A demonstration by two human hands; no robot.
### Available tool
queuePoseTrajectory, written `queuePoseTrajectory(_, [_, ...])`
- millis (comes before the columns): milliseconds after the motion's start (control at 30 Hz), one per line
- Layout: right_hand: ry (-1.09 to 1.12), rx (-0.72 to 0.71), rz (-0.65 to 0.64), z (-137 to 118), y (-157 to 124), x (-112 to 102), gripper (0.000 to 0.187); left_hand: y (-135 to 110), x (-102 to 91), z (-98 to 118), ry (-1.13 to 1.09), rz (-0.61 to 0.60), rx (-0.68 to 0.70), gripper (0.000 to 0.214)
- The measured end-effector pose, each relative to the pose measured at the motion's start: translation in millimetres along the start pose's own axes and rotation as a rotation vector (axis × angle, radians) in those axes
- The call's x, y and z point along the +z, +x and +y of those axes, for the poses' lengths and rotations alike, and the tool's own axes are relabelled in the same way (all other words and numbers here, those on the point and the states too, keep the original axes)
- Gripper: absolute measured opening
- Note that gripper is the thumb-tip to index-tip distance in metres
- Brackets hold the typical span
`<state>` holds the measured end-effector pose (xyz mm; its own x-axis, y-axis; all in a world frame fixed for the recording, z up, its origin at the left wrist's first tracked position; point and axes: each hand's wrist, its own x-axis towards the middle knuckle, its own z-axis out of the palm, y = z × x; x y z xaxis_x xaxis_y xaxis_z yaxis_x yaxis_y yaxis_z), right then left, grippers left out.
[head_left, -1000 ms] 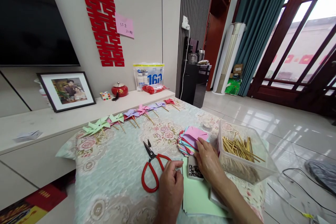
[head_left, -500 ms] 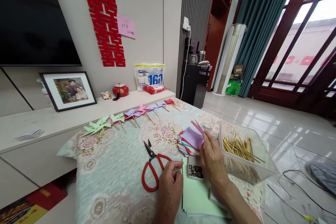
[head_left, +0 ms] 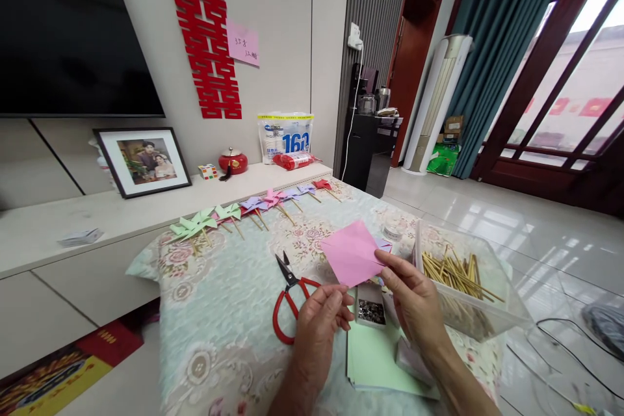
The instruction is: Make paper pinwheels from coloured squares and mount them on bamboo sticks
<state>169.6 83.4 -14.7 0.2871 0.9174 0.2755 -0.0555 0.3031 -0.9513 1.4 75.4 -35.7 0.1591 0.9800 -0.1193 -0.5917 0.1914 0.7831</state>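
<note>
A pink paper square [head_left: 353, 252], cut in from its corners, is held up over the table. My right hand [head_left: 414, 292] pinches its right corner between thumb and fingers. At the lower corner, the curled fingers of my left hand [head_left: 322, 318] close on the paper's edge. Behind the square, most of the coloured paper stack is hidden. Red-handled scissors [head_left: 291, 292] lie with blades apart, left of my left hand. Between my hands sits a small box of metal pins [head_left: 370, 312], on light green paper sheets [head_left: 373, 354].
A clear plastic bin [head_left: 480, 312] of thin wooden sticks [head_left: 453, 273] stands at the right. Finished paper pinwheels [head_left: 229, 211] line the table's far edge. A roll of clear tape [head_left: 394, 229] lies behind the square. Beyond are a cabinet [head_left: 136, 214] and framed photo [head_left: 146, 162].
My right hand has lifted the pink square from the stack and brought it left, turned flat to view. My left hand has come up to its lower corner. The camera view has shifted slightly.
</note>
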Motion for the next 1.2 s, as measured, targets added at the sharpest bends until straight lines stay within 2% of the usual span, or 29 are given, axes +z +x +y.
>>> queuePoseTrajectory(133, [0.012, -0.007, 0.028, 2.8, -1.2, 0.3, 0.035, -3.8, -0.3, 6.8, -0.064, -0.066, -0.027, 0.042])
queuePoseTrajectory(300, [0.022, -0.007, -0.055, 3.0, -5.2, 1.7, 0.032, -2.3, -0.9, 8.5, -0.073, -0.069, -0.032, 0.059])
queuePoseTrajectory(500, [0.221, 0.153, -0.153, 0.7, -8.1, 11.6, 0.033, -2.1, -9.7, 14.9, -0.009, 0.092, 0.107, 0.067])
queuePoseTrajectory(633, [0.162, 0.131, -0.230, 2.2, -16.6, 17.0, 0.026, -24.1, -25.7, 27.4, 0.043, 0.097, 0.096, 0.067])
queuePoseTrajectory(767, [0.028, 0.002, -0.473, -2.8, -31.5, 21.2, 0.016, -57.5, -43.4, 36.0, 0.127, 0.128, 0.089, 0.040])
queuePoseTrajectory(833, [-0.012, -0.052, -0.610, -7.1, -39.4, 22.9, 0.011, -72.9, -51.6, 38.7, 0.266, 0.117, 0.139, 0.022])
queuePoseTrajectory(933, [-0.062, -0.107, -0.779, -10.8, -51.8, 23.8, 0.005, -92.8, -64.2, 41.1, 0.603, 0.055, 0.256, 0.007])
queuePoseTrajectory(1067, [-0.289, -0.167, -0.918, -4.9, -72.3, 20.4, 0.009, -116.7, -78.5, 38.9, 1.044, 0.018, 0.348, 0.019])
queuePoseTrajectory(1200, [-0.484, -0.196, -0.993, 3.9, -91.8, 15.7, 0.016, -135.1, -86.3, 29.5, 1.380, 0.086, 0.418, 0.011])
